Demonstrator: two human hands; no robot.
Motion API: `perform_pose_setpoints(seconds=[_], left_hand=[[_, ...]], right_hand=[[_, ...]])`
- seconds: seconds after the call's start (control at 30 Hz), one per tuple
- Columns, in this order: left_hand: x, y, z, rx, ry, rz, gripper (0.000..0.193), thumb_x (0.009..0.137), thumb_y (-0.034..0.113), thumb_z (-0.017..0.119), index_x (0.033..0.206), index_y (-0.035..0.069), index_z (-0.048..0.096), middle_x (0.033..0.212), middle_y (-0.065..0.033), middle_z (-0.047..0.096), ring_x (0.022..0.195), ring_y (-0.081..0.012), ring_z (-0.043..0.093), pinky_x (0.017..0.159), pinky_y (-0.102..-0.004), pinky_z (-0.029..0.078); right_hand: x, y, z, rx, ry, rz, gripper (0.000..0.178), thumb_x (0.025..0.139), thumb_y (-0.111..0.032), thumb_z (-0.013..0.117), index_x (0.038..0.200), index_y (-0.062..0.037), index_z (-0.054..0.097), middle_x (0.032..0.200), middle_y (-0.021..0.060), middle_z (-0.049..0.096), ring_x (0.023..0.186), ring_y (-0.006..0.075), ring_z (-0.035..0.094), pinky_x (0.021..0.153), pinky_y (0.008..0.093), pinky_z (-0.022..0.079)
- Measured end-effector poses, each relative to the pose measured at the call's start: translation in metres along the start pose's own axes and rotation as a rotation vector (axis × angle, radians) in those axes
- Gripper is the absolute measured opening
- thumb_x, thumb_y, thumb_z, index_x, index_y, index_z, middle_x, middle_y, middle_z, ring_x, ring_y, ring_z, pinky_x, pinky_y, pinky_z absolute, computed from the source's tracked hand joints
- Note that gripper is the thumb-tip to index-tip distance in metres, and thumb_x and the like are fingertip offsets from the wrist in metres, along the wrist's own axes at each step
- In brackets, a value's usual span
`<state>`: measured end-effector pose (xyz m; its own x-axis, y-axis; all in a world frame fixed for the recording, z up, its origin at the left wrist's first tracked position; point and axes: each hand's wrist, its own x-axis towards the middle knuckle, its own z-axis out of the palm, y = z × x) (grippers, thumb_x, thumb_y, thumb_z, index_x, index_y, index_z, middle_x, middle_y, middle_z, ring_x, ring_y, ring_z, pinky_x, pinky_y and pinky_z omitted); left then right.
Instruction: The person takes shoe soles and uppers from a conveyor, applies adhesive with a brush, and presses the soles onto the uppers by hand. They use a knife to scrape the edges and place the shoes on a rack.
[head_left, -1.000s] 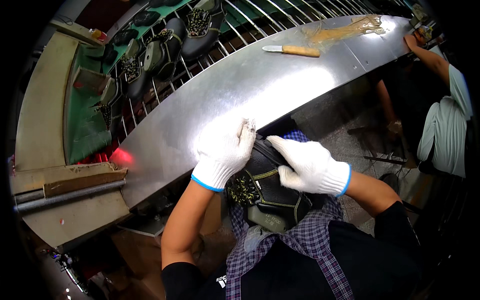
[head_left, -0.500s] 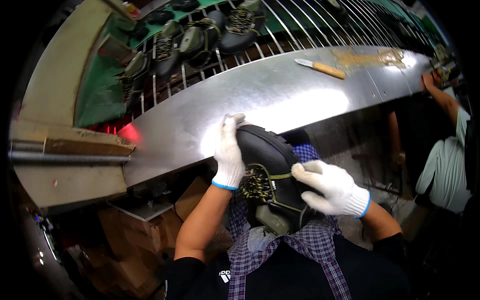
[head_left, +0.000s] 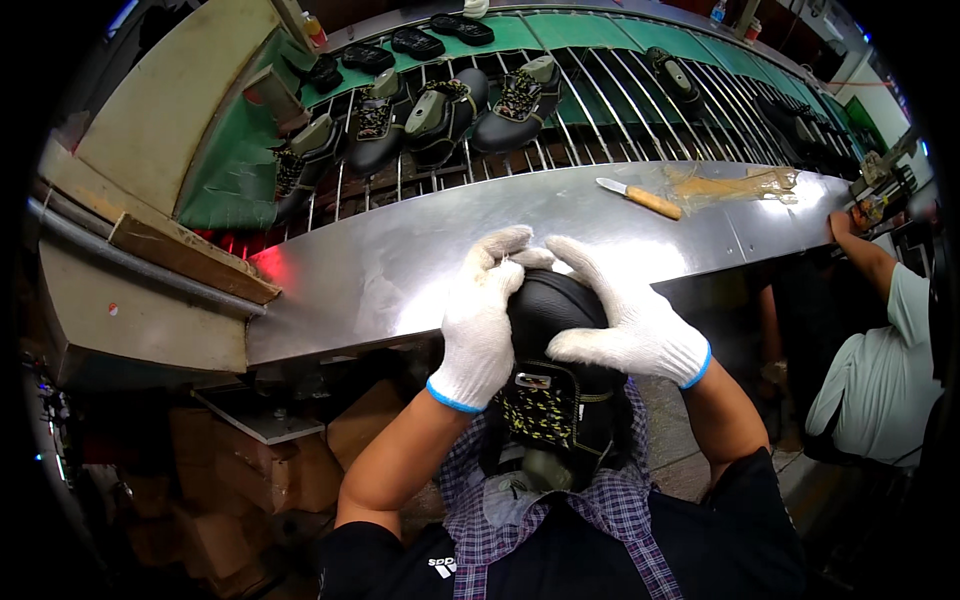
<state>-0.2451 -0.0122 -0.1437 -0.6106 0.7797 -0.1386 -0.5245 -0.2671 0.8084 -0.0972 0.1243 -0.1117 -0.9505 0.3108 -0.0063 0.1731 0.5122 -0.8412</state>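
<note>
At far left, beyond the bench's left end, we see a beige panel [head_left: 180, 110] and, past the far edge, more shoes [head_left: 376, 130] in a row on a rack of metal rods [head_left: 345, 195]. Cardboard boxes [head_left: 305, 470] lie under the steel bench [head_left: 385, 255], below its near left corner. At centre, a gloved left hand [head_left: 478, 328] is clasped along the left side of the toe of a black shoe [head_left: 556, 395], which is held against the near edge of the bench as we look down; whether it touches the metal we cannot tell. The shoe's long axis runs away from the body, toe toward the bench, heel toward a plaid apron [head_left: 610, 515]. From the grip, the laces and heel lie back toward the wearer; both hands meet at the toe, so neither is clearly nearer. The gloved right hand [head_left: 640, 330] clasps the toe's right side, thumb across the top, fingers at the front. Farther right, near the far edge, lie a wooden-handled knife [head_left: 642, 198] and brown film [head_left: 735, 186]. A co-worker's hand [head_left: 840, 224] is by the right end.
</note>
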Motion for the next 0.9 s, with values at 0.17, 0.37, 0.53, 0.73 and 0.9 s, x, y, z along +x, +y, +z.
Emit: perform_pose_setpoints(seconds=[0.17,0.37,0.53,0.73,0.9], left_hand=[[0.007,-0.01,-0.018,-0.438,-0.2,-0.061,0.044,0.108,0.024,0.061,0.144,-0.001,0.053,0.135,-0.0184,0.063,0.132,-0.032,0.061,0.119,-0.0445,0.047],[-0.035,-0.042,-0.06,0.115,-0.26,-0.488,0.103,0.105,0.082,0.024,0.167,0.001,0.035,0.166,-0.0214,0.048,0.153,-0.0337,0.048,0.127,-0.0487,0.041],[0.0,-0.017,-0.064,0.011,-0.1,-0.165,0.1,0.104,0.085,0.026,0.16,0.005,0.047,0.151,-0.018,0.062,0.14,-0.0302,0.061,0.118,-0.0501,0.052],[0.052,0.006,-0.047,0.155,-0.405,0.425,0.059,0.12,0.034,0.037,0.108,-0.008,0.076,0.113,-0.0182,0.077,0.107,-0.0252,0.071,0.105,-0.0385,0.054],[0.044,-0.085,-0.064,0.186,-0.443,0.02,0.046,0.114,0.032,0.051,0.101,-0.005,0.075,0.11,-0.0185,0.076,0.108,-0.0279,0.071,0.106,-0.0413,0.053]], right_hand=[[-0.015,-0.021,-0.02,-0.054,0.096,-0.081,0.109,0.082,-0.039,0.094,0.166,0.001,0.037,0.15,0.0258,0.059,0.133,0.0323,0.065,0.112,0.0432,0.053],[-0.048,-0.047,-0.029,0.176,0.345,-0.623,0.113,0.078,-0.045,0.096,0.163,0.0033,0.041,0.144,0.0275,0.064,0.132,0.0368,0.067,0.111,0.0483,0.056],[-0.068,-0.019,-0.008,0.726,0.326,-0.316,0.121,0.08,-0.066,0.089,0.164,0.0037,0.038,0.163,0.0298,0.044,0.152,0.0382,0.048,0.125,0.055,0.041],[-0.105,0.072,0.057,0.344,-0.024,0.251,0.129,0.073,-0.018,0.102,0.172,-0.0006,0.022,0.167,0.0225,0.045,0.154,0.0345,0.046,0.129,0.047,0.038],[-0.135,0.11,0.123,0.077,-0.117,0.383,0.111,0.083,-0.019,0.091,0.171,-0.0022,0.025,0.157,0.0285,0.056,0.144,0.0382,0.058,0.123,0.0426,0.046]])
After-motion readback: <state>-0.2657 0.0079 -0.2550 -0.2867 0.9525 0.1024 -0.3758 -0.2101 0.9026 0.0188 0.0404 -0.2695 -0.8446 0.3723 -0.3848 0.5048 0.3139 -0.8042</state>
